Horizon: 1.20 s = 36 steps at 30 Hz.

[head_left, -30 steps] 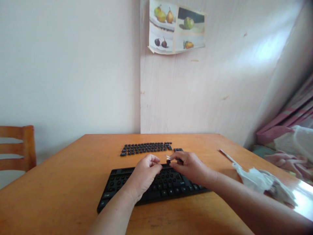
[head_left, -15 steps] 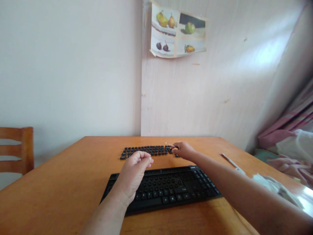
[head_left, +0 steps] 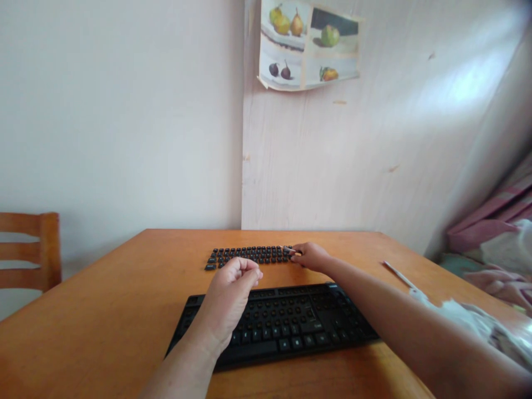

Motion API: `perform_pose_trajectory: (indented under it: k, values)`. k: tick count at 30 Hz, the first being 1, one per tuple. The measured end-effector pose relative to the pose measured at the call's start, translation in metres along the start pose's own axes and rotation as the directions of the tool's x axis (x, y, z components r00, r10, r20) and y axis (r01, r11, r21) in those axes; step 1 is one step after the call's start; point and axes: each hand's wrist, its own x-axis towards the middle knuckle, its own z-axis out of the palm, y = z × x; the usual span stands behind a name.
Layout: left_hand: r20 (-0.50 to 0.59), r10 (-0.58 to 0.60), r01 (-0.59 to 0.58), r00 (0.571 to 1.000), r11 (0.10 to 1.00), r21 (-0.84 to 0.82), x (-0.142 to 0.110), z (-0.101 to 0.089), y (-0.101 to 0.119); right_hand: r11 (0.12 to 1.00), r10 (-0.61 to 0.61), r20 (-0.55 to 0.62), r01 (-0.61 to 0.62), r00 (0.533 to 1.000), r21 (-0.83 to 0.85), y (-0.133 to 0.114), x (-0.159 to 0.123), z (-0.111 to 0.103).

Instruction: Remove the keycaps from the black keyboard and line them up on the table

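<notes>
A black keyboard (head_left: pixel 266 349) lies at the near side of the wooden table, with many of its keycaps off and the bare key posts showing. My left hand (head_left: pixel 230 293) hovers over its left half, thumb and fingers pressed together; anything inside the pinch is hidden. Farther back, loose black keycaps (head_left: pixel 257 256) stand in rows on the tabletop. At the right end of those rows is my right hand (head_left: pixel 313 256), closed on a thin, light-coloured tool (head_left: pixel 286 249) that points left over the keycaps. The tool's exact kind is too small to make out.
A thin white stick (head_left: pixel 397 274) and crumpled plastic (head_left: pixel 469 318) lie on the table (head_left: pixel 95 310) at the right. A wooden chair (head_left: pixel 50 252) stands at the left. Behind the table rises a wall with a fruit picture (head_left: pixel 307 50) on it.
My right hand and its thin tool have come lower, close to the right end of the keycap rows. The left hand stays nearly still. The camera view has shifted slightly.
</notes>
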Motion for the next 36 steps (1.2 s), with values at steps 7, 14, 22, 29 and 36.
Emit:
perform_pose_trajectory:
  k: [7, 14, 22, 29, 36]
  values:
    - [0.004, -0.017, 0.017, 1.000, 1.000, 0.006, 0.0008, 0.0014, -0.0016, 1.000, -0.010, -0.014, 0.009, 1.000, -0.021, -0.0001, -0.0014, 0.0010]
    - [0.018, -0.023, 0.023, 1.000, 0.999, 0.031, 0.0016, 0.0014, -0.0015, 0.998, 0.003, -0.010, -0.004, 1.000, -0.060, -0.0021, -0.0026, -0.0010]
    - [0.018, -0.023, 0.022, 1.000, 0.999, 0.034, 0.0010, 0.0015, -0.0019, 0.994, 0.017, -0.032, -0.020, 0.999, -0.107, -0.0045, -0.0034, -0.0005]
    - [0.029, -0.017, 0.016, 0.999, 1.000, 0.015, 0.0011, 0.0012, -0.0027, 0.995, -0.002, -0.040, -0.002, 0.999, -0.101, -0.0066, -0.0061, -0.0037]
    - [0.025, -0.021, 0.021, 0.999, 1.000, 0.002, 0.0019, 0.0013, -0.0024, 0.996, -0.001, -0.052, -0.003, 0.999, -0.085, -0.0070, -0.0064, 0.0008]
